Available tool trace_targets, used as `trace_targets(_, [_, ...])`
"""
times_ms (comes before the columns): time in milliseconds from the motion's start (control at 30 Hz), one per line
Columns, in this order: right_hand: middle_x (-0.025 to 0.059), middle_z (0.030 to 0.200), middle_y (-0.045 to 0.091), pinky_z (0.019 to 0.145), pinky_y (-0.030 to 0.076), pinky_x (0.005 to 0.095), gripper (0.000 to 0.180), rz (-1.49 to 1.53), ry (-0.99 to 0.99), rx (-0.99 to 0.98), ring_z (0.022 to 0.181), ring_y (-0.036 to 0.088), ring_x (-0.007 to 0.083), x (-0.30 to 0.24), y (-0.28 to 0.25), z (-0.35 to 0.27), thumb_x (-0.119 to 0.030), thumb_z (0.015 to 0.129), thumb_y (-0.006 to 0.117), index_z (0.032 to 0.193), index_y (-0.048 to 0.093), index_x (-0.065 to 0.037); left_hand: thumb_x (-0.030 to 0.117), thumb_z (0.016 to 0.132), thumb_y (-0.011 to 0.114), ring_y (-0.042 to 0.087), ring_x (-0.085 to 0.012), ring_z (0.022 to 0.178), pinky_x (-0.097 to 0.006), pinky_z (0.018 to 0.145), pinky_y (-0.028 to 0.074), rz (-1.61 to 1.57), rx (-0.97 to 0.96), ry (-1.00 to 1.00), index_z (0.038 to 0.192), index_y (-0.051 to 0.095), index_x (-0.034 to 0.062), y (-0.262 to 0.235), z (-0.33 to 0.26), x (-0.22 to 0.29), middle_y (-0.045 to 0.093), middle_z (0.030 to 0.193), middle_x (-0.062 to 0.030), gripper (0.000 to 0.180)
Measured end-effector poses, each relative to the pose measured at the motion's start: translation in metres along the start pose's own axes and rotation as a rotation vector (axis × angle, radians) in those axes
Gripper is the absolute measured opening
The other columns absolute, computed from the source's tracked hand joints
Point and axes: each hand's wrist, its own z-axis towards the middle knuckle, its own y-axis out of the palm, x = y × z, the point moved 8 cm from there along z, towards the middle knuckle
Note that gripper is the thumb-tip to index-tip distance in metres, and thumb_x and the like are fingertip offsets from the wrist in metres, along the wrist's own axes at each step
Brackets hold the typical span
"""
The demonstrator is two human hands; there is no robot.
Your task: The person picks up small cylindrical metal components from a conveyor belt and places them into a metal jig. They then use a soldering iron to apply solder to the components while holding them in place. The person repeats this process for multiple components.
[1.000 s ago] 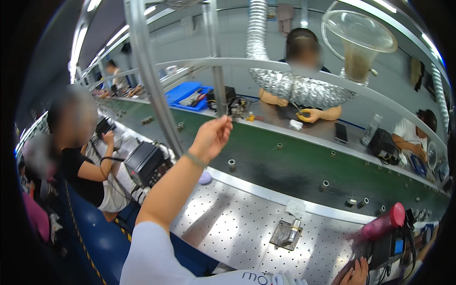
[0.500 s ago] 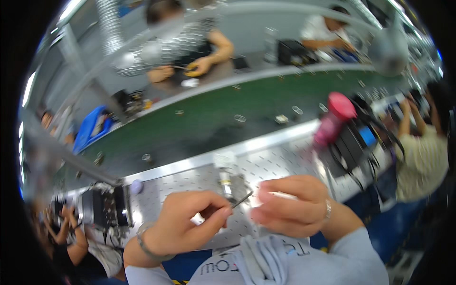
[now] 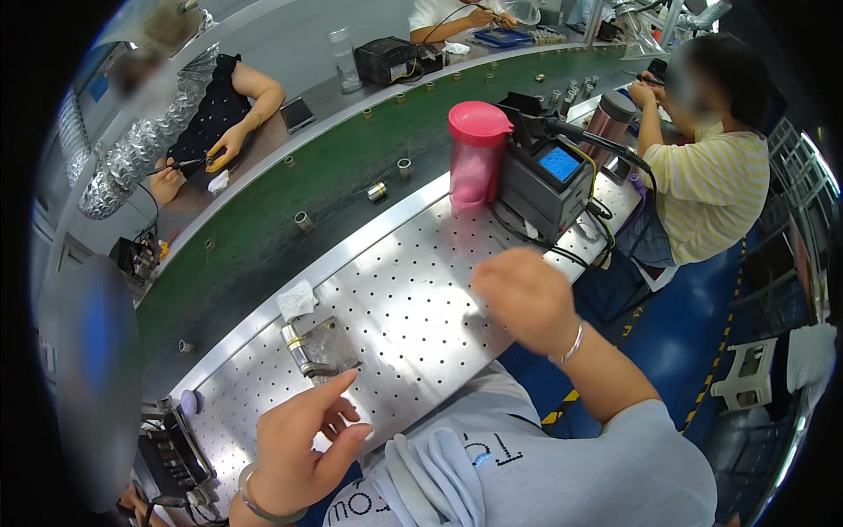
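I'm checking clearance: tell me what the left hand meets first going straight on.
Likely the flat metal plate just beyond the left hand in the picture, though the hand's height is unclear.

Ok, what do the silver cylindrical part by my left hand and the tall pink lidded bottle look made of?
Silver cylindrical part: probably polished metal, given bright glints. Tall pink lidded bottle: likely glossy plastic, opaque lid, translucent wall; body could be glass.

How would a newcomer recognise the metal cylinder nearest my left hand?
On the perforated worktop, beyond your left hand, sits a small square plate. The shiny cylinder lies at its left edge; neighbouring cylinders are on the green belt.
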Motion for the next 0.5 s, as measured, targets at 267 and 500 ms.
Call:
trace_targets(267, [0.0098,0.068,0.057,0.06,0.05,0.0353,0.006,-0.567,0.405,-0.244,0.065,0.06,0.026,0.1,0.041,-0.033,-0.007,0.074,0.06,0.069,0.058,-0.005,0.001,0.076,0.067,0.061,-0.0117,0.06,-0.022,0.055,0.049,-0.073,0.037,-0.14,0.108,0.062,-0.0035,0.006,-0.023,-0.026,0.064,0.072,-0.0076,0.033])
trace_targets(500, [0.0108,0.069,0.057,0.06,0.05,0.0352,0.003,-0.635,0.408,-0.379,0.065,0.061,0.028,0.119,0.066,-0.026,-0.005,0.071,0.059,0.069,0.057,-0.006,0.0,0.076,0.065,0.061,-0.0119,0.06,-0.022,0.057,0.049,-0.064,0.054,-0.199,0.106,0.064,-0.0029,0.005,-0.034,-0.031,0.065,0.073,-0.0081,0.03])
